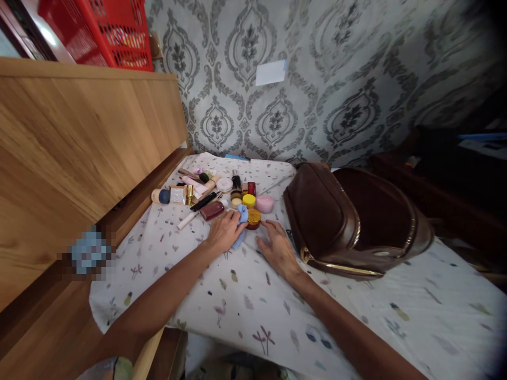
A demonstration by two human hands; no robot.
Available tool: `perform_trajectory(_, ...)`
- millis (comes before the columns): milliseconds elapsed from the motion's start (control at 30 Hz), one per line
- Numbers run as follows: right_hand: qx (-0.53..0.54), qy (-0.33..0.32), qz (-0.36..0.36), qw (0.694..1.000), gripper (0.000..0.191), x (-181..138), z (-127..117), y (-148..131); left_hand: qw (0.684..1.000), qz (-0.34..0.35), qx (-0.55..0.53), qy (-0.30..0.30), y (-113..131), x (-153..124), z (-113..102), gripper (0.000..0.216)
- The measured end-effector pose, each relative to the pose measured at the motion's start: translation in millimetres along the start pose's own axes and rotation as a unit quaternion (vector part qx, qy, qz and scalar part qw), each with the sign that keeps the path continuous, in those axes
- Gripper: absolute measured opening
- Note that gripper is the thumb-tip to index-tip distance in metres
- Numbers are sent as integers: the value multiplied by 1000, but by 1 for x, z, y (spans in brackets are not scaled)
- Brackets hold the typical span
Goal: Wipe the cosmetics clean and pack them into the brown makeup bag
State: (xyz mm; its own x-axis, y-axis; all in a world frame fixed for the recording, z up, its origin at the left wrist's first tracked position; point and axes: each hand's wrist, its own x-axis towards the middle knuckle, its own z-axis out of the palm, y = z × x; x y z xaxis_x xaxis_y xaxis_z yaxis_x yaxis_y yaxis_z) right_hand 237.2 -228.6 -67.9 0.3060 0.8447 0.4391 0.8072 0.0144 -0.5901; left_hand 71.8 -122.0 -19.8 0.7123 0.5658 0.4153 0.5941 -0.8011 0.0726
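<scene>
My left hand (225, 231) grips a light blue cloth (242, 216) on the patterned white tablecloth (245, 295). The cloth touches a small round jar with a yellow-orange lid (254, 217). My right hand (278, 248) rests flat on the tablecloth just right of that jar, fingers spread, holding nothing. Behind the jar lies a cluster of cosmetics: a dark red bottle (212, 210), a yellow-lidded pot (249, 200), a pink jar (265, 203), a black and white pencil (197, 210) and several tubes and compacts.
A brown leather handbag (336, 216) lies open on its side right of my right hand. A wooden cabinet (79, 153) stands along the left, with a red plastic basket (106, 31) on top. Patterned wallpaper (317, 79) is behind.
</scene>
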Motion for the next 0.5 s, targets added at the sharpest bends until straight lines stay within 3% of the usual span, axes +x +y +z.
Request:
perform_trajectory(233, 39, 30, 52, 997, 41, 23, -4, -9, 1000, -1, -12, -18, 0, 0, -1, 26)
perform_trajectory(400, -14, 28, 60, 998, 37, 80, -2, -22, 1000, -22, -12, -14, 4, 0, -4, 31)
perform_trajectory(500, -46, 23, 75, 996, 40, 118, 5, -30, 1000, 2, -3, -13, 7, 1, -7, 40)
